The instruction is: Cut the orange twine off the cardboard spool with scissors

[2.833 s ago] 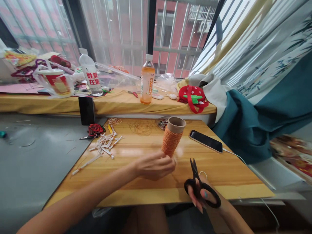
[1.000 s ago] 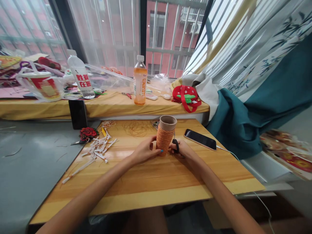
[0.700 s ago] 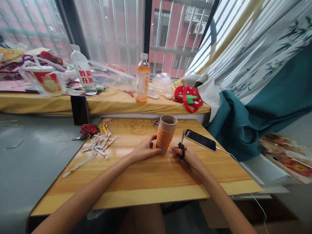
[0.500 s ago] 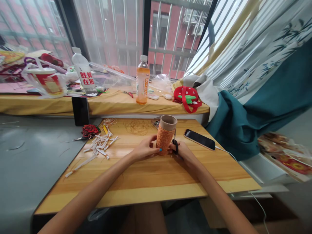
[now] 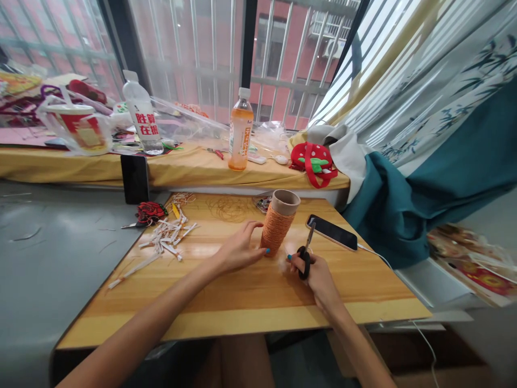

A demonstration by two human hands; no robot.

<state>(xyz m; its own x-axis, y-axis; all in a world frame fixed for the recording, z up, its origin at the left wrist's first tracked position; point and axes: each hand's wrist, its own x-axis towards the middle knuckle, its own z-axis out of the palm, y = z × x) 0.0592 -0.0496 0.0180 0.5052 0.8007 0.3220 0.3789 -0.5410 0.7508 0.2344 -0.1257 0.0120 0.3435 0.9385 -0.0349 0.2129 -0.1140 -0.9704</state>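
Observation:
A cardboard tube (image 5: 277, 229) wound with orange cord stands on the wooden table, leaning a little to the right; its bare brown rim shows at the top. My left hand (image 5: 242, 248) is around its lower left side, thumb in front and fingertips partly hidden behind. Black-handled scissors (image 5: 306, 258) hang on the fingers of my right hand (image 5: 317, 275), blades pointing up and away. The right thumb and finger are pinched together just right of the tube's base. A blurred, pale, see-through scrap (image 5: 284, 262) shows by those fingertips; what it is, I cannot tell.
White strips (image 5: 167, 240) lie at the table's left beside a red rose-shaped item (image 5: 150, 212). A phone (image 5: 333, 231) on a cable lies to the right. Loose cord (image 5: 228, 207) lies behind. On the sill stand an orange drink bottle (image 5: 241, 132) and a clear bottle (image 5: 141, 116).
My right hand has drawn away from the tube, right and toward me, with the scissors now in plain sight. The tube tilts more to the right, and the left hand's fingers have loosened somewhat.

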